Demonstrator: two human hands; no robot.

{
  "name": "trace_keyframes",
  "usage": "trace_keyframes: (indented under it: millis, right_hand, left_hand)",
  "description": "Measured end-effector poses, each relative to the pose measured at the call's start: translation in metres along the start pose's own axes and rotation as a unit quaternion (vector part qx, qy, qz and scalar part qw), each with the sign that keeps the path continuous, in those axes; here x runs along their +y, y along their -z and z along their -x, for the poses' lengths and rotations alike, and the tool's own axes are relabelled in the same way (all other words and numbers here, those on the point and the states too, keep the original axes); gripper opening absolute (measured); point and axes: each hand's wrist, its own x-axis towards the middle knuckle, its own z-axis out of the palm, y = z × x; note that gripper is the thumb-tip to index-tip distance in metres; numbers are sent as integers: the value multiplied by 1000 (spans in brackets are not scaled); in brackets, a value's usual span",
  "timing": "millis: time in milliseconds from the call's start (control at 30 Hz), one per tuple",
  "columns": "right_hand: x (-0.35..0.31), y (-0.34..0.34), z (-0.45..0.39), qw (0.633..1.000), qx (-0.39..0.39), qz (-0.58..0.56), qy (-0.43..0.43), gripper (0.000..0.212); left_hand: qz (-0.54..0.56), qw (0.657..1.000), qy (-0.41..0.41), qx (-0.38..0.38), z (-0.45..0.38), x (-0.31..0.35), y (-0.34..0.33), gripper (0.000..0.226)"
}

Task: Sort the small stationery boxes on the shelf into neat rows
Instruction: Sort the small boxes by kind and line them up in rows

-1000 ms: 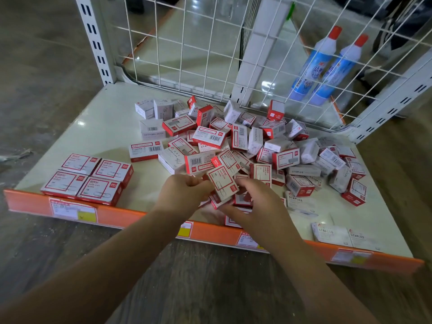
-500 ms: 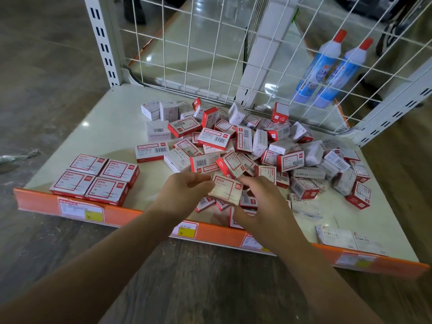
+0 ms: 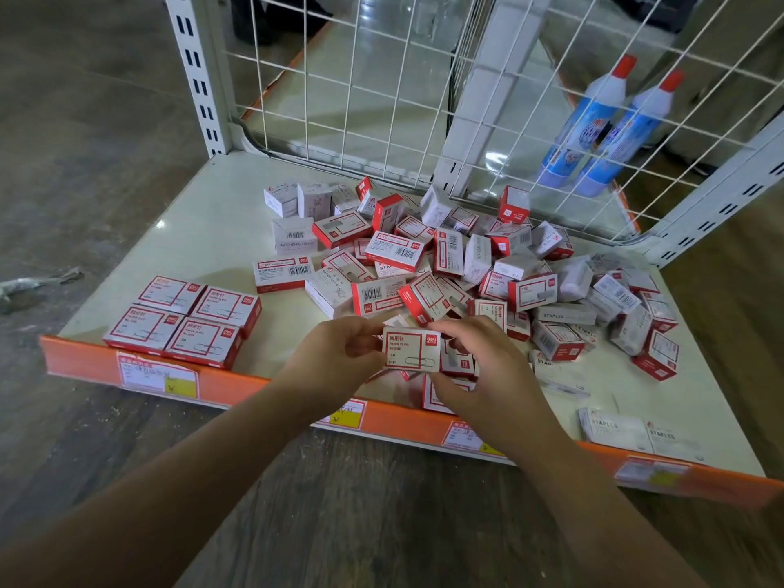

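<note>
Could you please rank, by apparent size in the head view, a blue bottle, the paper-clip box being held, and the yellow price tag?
1. blue bottle
2. paper-clip box, though nearer the camera
3. yellow price tag

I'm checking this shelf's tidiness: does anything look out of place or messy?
Yes. Most boxes lie in a jumbled pile, tilted and overlapping, unlike the four squared-up boxes at front left. Two white staples boxes sit apart at front right.
</note>
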Motion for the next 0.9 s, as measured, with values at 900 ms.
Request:
trace_keyframes:
  millis: [900]
  right_hand:
    - [-32, -31, -34, 999, 4, -29, 28, 37]
  left_hand:
    - [-348, 919, -16, 184, -1, -39, 80, 35]
